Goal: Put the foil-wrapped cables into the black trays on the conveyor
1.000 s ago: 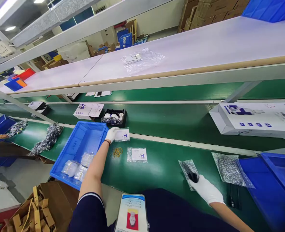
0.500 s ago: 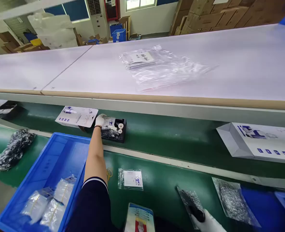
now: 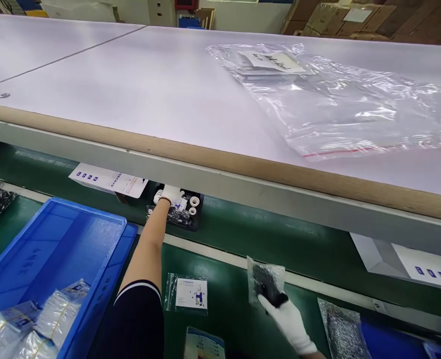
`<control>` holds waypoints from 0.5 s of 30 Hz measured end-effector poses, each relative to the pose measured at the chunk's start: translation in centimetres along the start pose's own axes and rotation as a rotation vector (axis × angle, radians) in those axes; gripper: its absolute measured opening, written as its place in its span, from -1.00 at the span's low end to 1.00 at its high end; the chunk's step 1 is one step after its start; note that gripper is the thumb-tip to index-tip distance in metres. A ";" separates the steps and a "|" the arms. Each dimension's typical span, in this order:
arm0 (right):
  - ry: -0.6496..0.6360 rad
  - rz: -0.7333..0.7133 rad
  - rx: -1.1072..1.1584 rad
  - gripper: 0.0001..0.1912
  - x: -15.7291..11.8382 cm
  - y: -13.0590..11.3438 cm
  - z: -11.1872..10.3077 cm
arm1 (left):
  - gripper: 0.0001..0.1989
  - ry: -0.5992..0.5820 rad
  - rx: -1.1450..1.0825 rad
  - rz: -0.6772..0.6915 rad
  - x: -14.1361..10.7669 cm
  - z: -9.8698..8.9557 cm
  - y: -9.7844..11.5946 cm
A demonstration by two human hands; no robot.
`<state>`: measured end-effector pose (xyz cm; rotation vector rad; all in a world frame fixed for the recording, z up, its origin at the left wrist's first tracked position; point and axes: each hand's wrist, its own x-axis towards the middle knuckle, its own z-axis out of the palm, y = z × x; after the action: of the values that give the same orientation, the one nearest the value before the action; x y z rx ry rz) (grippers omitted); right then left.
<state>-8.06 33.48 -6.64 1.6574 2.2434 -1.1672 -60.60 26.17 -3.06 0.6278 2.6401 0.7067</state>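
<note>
My left hand [image 3: 171,193], in a white glove, reaches under the raised shelf and lies over a black tray [image 3: 195,224], fingers partly spread. Two white rings [image 3: 194,201], a printed card and dark parts in clear plastic sit in this tray. My right hand [image 3: 289,319], also gloved in white, is closed on a bubble-wrap bag [image 3: 265,280] with a dark item inside, held above the green work surface. Between my arms lies a clear bag with a printed leaflet [image 3: 191,293]. Left of the tray is a white printed box [image 3: 110,179].
A blue bin [image 3: 81,234] holding banded clear packets stands at the left. The white shelf [image 3: 130,94] spans the view above the belt, with a large plastic bag [image 3: 340,109] on it. Another bubble-wrap bag [image 3: 343,331] and a white box [image 3: 403,262] are at the right.
My right hand has lifted the bubble-wrap bag forward and to the left. My left hand has shifted from the tray's left side to over its contents. The view has come closer to the shelf.
</note>
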 end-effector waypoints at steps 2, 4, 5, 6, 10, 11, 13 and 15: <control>0.019 -0.074 0.069 -0.51 1.6 -3.9 -0.3 | -0.60 -0.012 0.008 0.020 -0.8 1.1 1.0; 0.045 -0.160 0.153 -0.46 3.2 -7.1 -0.6 | -0.61 -0.026 0.022 0.040 -1.4 2.2 2.0; 0.065 -0.199 0.194 -0.43 4.0 -8.5 -0.8 | -0.61 -0.033 0.032 0.049 -1.7 2.8 2.5; 0.089 -0.232 0.230 -0.40 4.9 -9.7 -1.0 | -0.62 -0.041 0.043 0.055 -1.9 3.3 3.0; 0.157 -0.440 0.193 -0.46 8.6 -14.5 -2.0 | -0.64 -0.074 0.087 0.070 -2.8 4.4 3.9; 0.165 -0.503 0.147 -0.52 9.6 -15.8 -2.3 | -0.65 -0.080 0.095 0.072 -3.0 4.5 4.0; 0.164 -0.594 0.080 -0.61 11.6 -18.5 -2.9 | -0.65 -0.087 0.105 0.074 -3.3 4.6 3.9; 0.145 -0.651 0.050 -0.67 13.3 -21.1 -3.4 | -0.66 -0.090 0.112 0.073 -3.7 4.6 3.8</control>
<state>-30.25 43.58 -0.34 1.0628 2.9905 -1.2460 -54.31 29.10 -4.04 0.7726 2.5984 0.5405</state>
